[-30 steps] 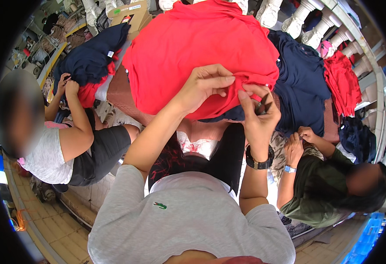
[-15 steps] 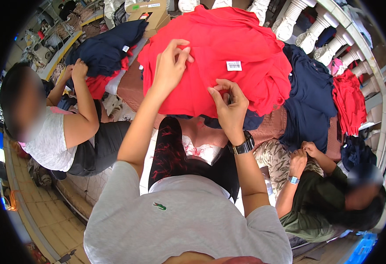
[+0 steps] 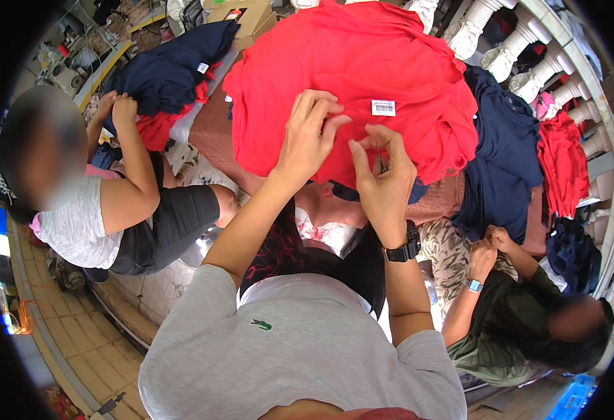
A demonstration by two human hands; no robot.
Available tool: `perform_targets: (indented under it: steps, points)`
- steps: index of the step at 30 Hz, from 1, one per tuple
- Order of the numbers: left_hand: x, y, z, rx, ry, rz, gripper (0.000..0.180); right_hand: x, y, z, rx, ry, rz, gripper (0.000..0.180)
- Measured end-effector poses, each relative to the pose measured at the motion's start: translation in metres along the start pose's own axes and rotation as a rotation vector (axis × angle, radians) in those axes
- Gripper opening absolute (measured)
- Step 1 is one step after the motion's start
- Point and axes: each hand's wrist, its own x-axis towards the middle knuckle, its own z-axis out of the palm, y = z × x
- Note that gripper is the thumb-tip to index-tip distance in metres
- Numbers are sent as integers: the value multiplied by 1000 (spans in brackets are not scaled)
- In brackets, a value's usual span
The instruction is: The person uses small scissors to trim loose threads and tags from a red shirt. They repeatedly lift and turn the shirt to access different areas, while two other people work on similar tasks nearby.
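A heap of red garments [image 3: 349,59] lies in front of me, with a white barcode label [image 3: 383,108] on its upper surface. My left hand [image 3: 310,133] is raised above the near part of the heap, thumb and forefinger drawn together; anything between them is too small to make out. Close to its right, my right hand [image 3: 385,171] is curled around small metal snips [image 3: 380,148], mostly hidden by the fingers. The fingertips of both hands face each other, a short gap apart, below the label.
Dark navy garments [image 3: 499,154] and red ones [image 3: 562,161] lie to the right, beside a white balustrade [image 3: 527,38]. People sit close on both sides, hands raised. At left are a navy pile [image 3: 174,70] and a cardboard box [image 3: 247,21]. A brown cloth [image 3: 212,136] covers the work surface.
My left hand has come down and to the right, nearer my right hand. The right hand has shifted slightly right in the picture, still holding the snips.
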Motion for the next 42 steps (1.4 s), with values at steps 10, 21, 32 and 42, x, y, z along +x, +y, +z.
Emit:
perform_targets:
  steps: [10, 21, 32, 42]
  points:
    - [-3, 15, -3, -424, 113, -310, 10, 15, 18, 13, 0, 26, 18, 30]
    - [-18, 6, -6, -596, 64, -345, 16, -10, 3, -12, -30, -210, 154, 19]
    - [-6, 11, -5, -601, 58, -344, 4, 23, 6, -32, -177, 143, -68, 28]
    - [-15, 15, -27, -391, 21, -274, 23, 15, 22, -31, -319, 123, -193, 29]
